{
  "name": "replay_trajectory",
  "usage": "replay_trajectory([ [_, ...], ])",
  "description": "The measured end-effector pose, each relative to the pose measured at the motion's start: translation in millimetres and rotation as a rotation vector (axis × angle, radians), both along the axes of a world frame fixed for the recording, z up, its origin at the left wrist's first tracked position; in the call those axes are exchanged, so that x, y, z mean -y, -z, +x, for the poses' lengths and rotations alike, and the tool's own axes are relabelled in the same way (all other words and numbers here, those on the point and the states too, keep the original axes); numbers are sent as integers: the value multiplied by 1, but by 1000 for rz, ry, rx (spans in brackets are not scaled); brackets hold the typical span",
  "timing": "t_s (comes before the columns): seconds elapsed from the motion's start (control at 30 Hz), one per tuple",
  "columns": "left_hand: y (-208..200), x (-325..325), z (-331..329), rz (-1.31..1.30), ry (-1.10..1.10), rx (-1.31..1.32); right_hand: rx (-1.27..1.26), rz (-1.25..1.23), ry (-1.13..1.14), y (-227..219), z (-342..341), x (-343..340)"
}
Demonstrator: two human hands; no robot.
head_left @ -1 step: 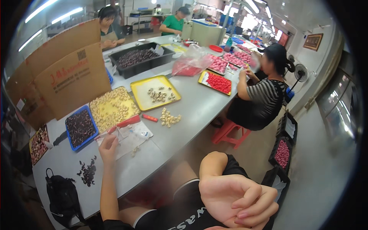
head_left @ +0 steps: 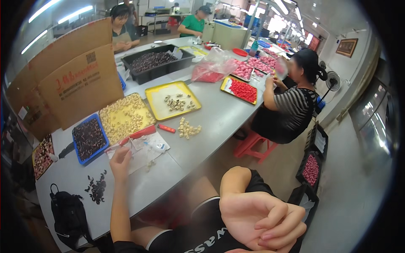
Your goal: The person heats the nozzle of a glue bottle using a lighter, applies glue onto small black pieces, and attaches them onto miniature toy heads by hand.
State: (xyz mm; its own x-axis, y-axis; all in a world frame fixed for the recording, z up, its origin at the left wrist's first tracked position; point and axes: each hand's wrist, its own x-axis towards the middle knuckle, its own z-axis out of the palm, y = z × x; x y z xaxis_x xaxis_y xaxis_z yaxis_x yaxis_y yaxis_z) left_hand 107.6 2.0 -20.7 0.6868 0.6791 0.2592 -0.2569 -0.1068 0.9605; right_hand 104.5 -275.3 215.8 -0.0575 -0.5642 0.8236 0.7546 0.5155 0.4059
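Left hand [head_left: 121, 159]: stretched out over the table [head_left: 219, 114], resting on a clear plastic bag [head_left: 145, 148] near the front edge. The fingers pinch the bag's left part; whether they hold anything else cannot be told. A red tool [head_left: 137, 134] lies just past the fingertips, along the bag's far edge.

Right hand [head_left: 261, 221]: off the table, held low above the lap, beside the raised knee [head_left: 236, 177]. The fingers are curled loosely inward, thumb near the fingertips; nothing is visible in the grip.

Around the left hand:
- Blue tray [head_left: 89, 138] of dark pieces, just left of the bag.
- Loose dark pieces [head_left: 97, 187] on the table, toward the front left corner.
- Black bag [head_left: 69, 213] at the front left corner.
- Yellow tray [head_left: 125, 117] heaped with pale pieces, just behind the bag.
- Second yellow tray [head_left: 173, 99], thinly filled, further along the table.
- Small red object [head_left: 166, 128] and a pile of pale pieces [head_left: 188, 129] between the bag and the right edge.
- Cardboard box [head_left: 67, 80] standing along the left edge.

Further along the table: a black crate [head_left: 157, 62] of dark pieces, a pink bag [head_left: 213, 69] and a tray of red pieces [head_left: 240, 90]. A person in a striped top [head_left: 291, 107] sits at the right edge on a red stool [head_left: 253, 145].
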Motion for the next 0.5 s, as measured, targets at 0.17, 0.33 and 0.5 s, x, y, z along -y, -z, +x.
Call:
replay_trajectory([
  [0.17, -3, 4, -1, -38, 31, 10, -23, -49, -34, 11, 19, -26],
  [0.33, -7, 8, 2, -41, 67, 6, -36, -79, -7, 22, 32, -32],
  [0.5, -5, 13, 6, -54, 87, 9, -44, -127, -2, 33, 41, -31],
])
